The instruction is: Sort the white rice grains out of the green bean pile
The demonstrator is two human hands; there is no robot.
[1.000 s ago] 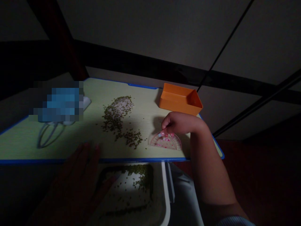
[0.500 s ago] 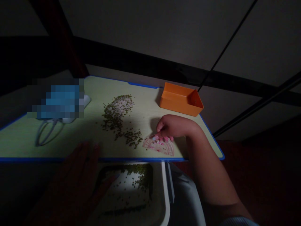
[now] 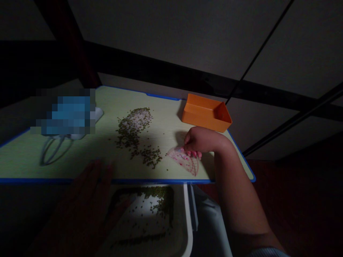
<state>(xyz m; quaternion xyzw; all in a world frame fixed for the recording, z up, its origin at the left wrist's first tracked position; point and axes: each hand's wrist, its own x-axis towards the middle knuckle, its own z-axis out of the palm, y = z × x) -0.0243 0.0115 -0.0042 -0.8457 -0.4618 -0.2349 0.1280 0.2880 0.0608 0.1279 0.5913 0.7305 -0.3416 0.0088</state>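
Note:
My right hand (image 3: 197, 142) pinches a clear pink-marked protractor (image 3: 183, 159) by its upper edge, low over the table's right part. To its left lies a pile of green beans mixed with white grains (image 3: 136, 121), with a looser patch of green beans (image 3: 150, 156) trailing towards the front edge. My left hand (image 3: 88, 196) is in deep shadow at the near edge, fingers stretched out and apart, with the thumb over a white-rimmed tub (image 3: 189, 228). Green beans (image 3: 160, 198) lie inside that tub, mostly in its far right corner.
An orange open box (image 3: 203, 116) stands at the table's back right. A blurred-out blue item (image 3: 71, 114) with a cord loop (image 3: 53, 151) sits at the left. The pale table (image 3: 107, 101) has a blue rim, and cabinet panels (image 3: 174, 35) rise behind it.
My right hand has moved slightly right and away from me, turning the protractor so that it slants more. The left hand and the beans look unchanged.

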